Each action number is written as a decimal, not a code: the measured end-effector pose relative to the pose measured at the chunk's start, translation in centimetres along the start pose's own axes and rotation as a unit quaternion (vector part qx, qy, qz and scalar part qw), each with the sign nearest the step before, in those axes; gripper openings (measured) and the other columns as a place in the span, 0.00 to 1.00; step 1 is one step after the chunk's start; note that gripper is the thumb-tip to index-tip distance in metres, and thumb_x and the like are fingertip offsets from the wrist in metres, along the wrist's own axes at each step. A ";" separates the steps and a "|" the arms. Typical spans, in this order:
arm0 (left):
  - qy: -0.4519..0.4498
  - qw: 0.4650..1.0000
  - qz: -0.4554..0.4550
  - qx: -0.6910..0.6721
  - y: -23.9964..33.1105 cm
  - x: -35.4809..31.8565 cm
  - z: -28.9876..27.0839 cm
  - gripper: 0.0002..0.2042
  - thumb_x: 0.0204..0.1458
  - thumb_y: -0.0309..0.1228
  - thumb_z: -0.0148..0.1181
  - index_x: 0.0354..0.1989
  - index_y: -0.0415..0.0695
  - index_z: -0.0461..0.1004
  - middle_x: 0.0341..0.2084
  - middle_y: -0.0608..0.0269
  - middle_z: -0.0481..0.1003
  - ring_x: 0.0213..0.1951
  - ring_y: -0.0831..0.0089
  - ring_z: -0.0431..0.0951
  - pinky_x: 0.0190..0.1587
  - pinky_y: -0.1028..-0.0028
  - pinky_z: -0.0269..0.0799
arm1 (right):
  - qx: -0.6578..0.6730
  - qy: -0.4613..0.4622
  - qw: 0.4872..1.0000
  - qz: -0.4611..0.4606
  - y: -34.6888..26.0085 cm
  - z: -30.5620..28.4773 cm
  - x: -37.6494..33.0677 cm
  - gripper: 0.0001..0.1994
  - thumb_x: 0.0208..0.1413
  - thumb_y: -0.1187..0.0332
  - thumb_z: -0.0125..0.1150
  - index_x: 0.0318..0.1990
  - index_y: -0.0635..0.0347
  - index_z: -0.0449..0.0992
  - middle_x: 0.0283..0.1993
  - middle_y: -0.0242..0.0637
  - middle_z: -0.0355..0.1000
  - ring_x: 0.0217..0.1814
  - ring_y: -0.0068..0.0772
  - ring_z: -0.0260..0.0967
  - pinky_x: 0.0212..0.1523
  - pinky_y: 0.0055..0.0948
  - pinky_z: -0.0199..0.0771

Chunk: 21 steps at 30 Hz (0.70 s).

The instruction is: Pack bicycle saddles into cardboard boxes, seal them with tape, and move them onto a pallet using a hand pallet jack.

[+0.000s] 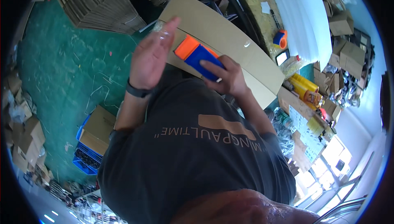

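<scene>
A closed cardboard box [213, 22] lies in front of me, a seam running along its top. My right hand [232, 78] grips a blue and orange tape dispenser [203, 63] over the box's near side, its orange end pointing up and left. At the box's left end my left hand [148, 64] is raised, with fingers stretched out and slightly blurred. A shiny bit of clear tape [158, 26] shows at the box's edge beside those fingers. Whether the left hand touches the box I cannot tell.
Flattened cardboard [94, 6] is stacked beyond the green floor [61, 80] on the left. Blue crates [84, 162] stand at lower left. On the right-hand bench sit another tape dispenser [280, 39], white foam sheeting [303, 14] and yellow rolls [301, 85].
</scene>
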<state>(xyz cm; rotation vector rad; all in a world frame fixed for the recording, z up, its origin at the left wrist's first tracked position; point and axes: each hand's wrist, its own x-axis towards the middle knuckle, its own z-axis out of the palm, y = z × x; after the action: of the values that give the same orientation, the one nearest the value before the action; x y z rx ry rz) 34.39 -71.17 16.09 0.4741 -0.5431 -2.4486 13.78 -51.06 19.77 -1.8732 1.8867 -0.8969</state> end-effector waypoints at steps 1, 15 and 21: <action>0.049 0.998 0.025 0.000 1.1 1.3 -1.8 0.23 0.72 0.29 0.54 0.73 0.33 0.68 0.77 0.44 0.63 0.79 0.57 0.60 0.80 0.59 0.55 | -0.004 -0.034 0.999 0.017 1.3 0.5 0.8 0.32 0.46 0.67 0.80 0.64 0.45 0.82 0.36 0.42 0.73 0.33 0.44 0.77 0.34 0.41 0.82; 0.175 0.581 -0.096 0.789 -6.1 16.3 -21.0 0.37 0.71 0.64 0.42 0.67 0.40 0.74 0.59 0.38 0.80 0.64 0.40 0.77 0.64 0.51 0.74 | -0.090 -0.170 0.967 0.169 8.9 6.5 8.3 0.23 0.53 0.55 0.74 0.58 0.43 0.86 0.44 0.47 0.81 0.46 0.51 0.83 0.49 0.45 0.85; 0.249 0.440 -0.115 0.855 -10.5 17.4 -12.7 0.44 0.66 0.73 0.33 0.58 0.43 0.78 0.52 0.39 0.83 0.57 0.40 0.83 0.57 0.46 0.78 | -0.020 -0.075 0.991 0.114 11.6 2.3 -1.5 0.23 0.55 0.56 0.74 0.59 0.40 0.85 0.43 0.45 0.79 0.42 0.50 0.81 0.46 0.45 0.84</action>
<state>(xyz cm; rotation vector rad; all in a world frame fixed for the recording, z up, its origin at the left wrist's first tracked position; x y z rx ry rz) 21.81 -77.26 -3.35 1.9136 -2.5880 -0.7243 6.46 -50.76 10.37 -1.6536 1.9877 -0.6323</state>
